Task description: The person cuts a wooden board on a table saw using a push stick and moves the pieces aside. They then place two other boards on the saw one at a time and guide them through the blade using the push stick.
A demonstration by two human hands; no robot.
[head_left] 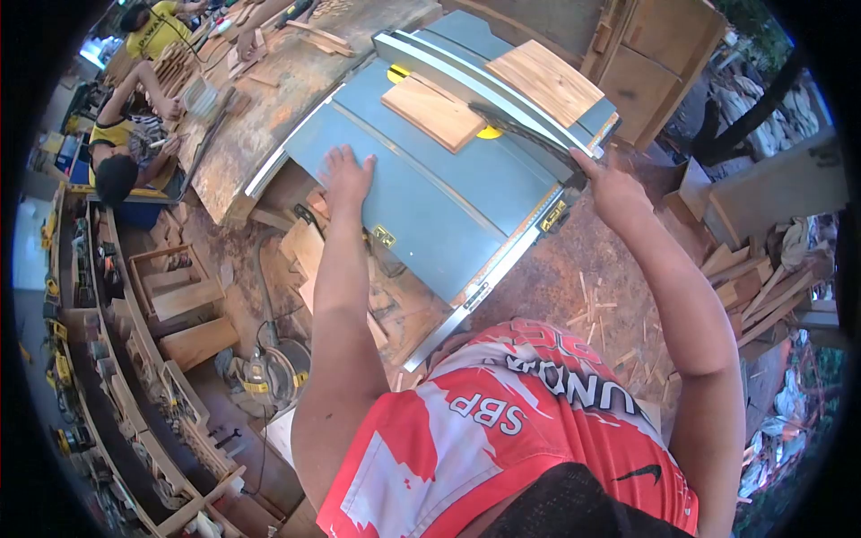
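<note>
A table saw [430, 197] with a blue-grey top stands in front of me. My left hand [347, 177] lies on its left edge with fingers spread, holding nothing. My right hand [615, 190] is closed round the near end of a long dark push stick [529, 132], past the saw's right edge. The stick's far end meets the right end of a flat wooden board [434, 110], which rests along the metal rip fence [484, 82]. Yellow patches show beside the board. The saw blade cannot be made out.
A wider wood panel [545, 81] lies beyond the fence. Two people in yellow sit by the workbench [238, 152] at left. A circular saw [265, 372] and wooden frames [179, 287] lie on the floor. Offcuts [758, 282] are piled at right, near a wooden cabinet [659, 58].
</note>
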